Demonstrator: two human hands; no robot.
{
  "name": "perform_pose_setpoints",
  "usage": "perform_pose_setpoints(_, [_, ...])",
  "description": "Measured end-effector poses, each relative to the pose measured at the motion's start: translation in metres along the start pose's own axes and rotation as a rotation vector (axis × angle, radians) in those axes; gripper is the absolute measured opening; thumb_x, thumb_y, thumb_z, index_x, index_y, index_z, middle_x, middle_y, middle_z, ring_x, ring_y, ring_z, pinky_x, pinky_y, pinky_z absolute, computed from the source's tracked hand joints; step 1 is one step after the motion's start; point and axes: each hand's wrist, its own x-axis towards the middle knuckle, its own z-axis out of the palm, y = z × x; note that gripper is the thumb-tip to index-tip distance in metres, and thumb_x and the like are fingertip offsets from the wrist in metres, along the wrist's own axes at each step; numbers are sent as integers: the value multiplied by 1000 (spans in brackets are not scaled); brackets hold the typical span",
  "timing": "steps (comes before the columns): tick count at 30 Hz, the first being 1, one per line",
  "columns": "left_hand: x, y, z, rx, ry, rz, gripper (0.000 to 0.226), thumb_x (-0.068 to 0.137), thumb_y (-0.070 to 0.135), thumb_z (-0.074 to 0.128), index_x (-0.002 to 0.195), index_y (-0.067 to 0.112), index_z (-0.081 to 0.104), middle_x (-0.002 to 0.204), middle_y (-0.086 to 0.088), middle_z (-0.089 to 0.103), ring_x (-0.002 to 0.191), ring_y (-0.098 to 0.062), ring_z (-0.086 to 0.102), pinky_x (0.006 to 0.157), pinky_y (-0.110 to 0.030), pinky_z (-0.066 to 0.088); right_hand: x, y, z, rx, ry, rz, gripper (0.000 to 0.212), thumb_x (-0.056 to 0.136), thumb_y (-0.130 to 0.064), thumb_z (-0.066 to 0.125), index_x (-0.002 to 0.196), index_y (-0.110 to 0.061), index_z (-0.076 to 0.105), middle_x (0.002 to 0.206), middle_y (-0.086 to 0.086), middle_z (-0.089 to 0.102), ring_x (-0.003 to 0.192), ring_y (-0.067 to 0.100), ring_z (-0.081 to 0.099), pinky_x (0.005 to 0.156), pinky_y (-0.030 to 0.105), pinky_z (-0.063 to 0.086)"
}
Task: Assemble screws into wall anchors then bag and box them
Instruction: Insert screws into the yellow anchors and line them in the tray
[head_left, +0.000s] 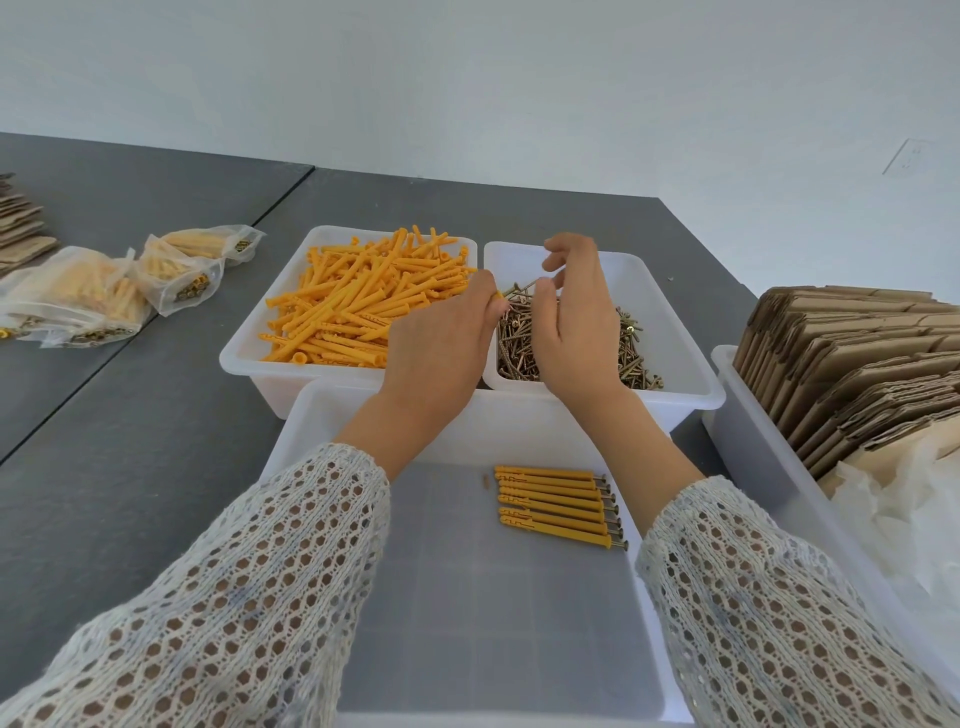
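Note:
My left hand (441, 338) grips an orange wall anchor (500, 294), of which only the tip shows past my fingers. My right hand (574, 317) pinches a brass screw (522, 287) whose point sits at the anchor's open end. Both hands hover over the seam between two white bins: one (270, 332) piled with orange anchors, the other (670, 332) holding loose screws. In the near white bin (311, 431), several assembled anchors with screws (558, 506) lie side by side in a row.
Clear bags of finished anchors (104, 296) lie on the grey table at the left, with flat cardboard pieces (21, 223) behind them. A white bin at the right (748, 431) holds stacked flat cardboard boxes (852, 358) and clear plastic bags (904, 519).

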Motion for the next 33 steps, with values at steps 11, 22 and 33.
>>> perform_pose_setpoints(11, [1, 33, -19, -564, -283, 110, 23, 106, 26, 41, 87, 19, 52, 62, 6, 47, 51, -10, 41, 50, -28, 32, 9, 16, 1, 161, 78, 521, 21, 96, -19, 29, 94, -12, 48, 66, 1, 48, 60, 18, 42, 58, 41, 38])
perform_pose_setpoints(22, [-17, 58, -21, -572, -1046, -10, 18, 105, 20, 38, 99, 17, 55, 88, -5, 70, 69, -13, 66, 57, -22, 52, 16, 31, -1, 353, 26, 1031, 31, 99, -13, 28, 95, -8, 59, 74, 5, 60, 62, 15, 51, 58, 30, 47])
perform_pose_setpoints(33, [-35, 72, -6, -295, -1161, 238, 16, 101, 23, 55, 109, 9, 58, 76, 4, 54, 75, -23, 56, 64, -31, 43, 19, 29, -3, 386, -11, 1126, 30, 96, -10, 29, 95, -10, 59, 67, 3, 58, 56, 14, 50, 52, 26, 46])
